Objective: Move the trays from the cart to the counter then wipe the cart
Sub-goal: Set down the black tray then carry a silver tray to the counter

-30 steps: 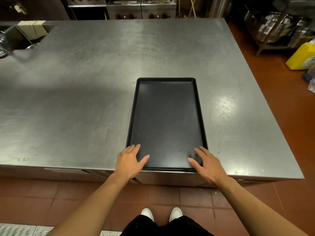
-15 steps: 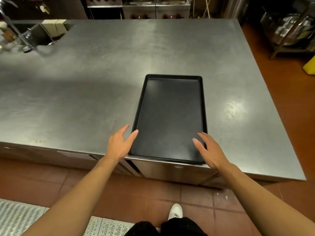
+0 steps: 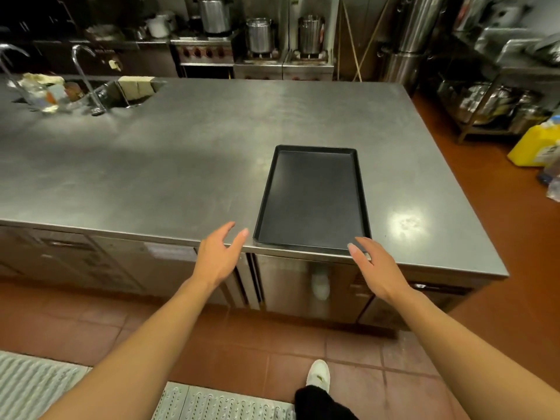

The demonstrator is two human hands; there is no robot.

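Observation:
A black rectangular tray (image 3: 312, 201) lies flat on the steel counter (image 3: 181, 165), its near short end at the counter's front edge. My left hand (image 3: 219, 256) hovers just left of the tray's near left corner, fingers relaxed and holding nothing. My right hand (image 3: 374, 268) is at the tray's near right corner with straight fingers, a fingertip close to the rim; contact cannot be told. The cart is not in view.
A sink with a curved faucet (image 3: 88, 77) and clutter sits at the counter's far left. Stoves with steel pots (image 3: 260, 34) stand behind. A yellow jug (image 3: 536, 147) and a rack of metal pots stand on the red tile floor at right. A grated floor mat (image 3: 39, 386) lies at lower left.
Both hands have come off the tray and drawn back toward the counter's front edge. The view has pulled back and up, showing more of the kitchen. The tray stays put.

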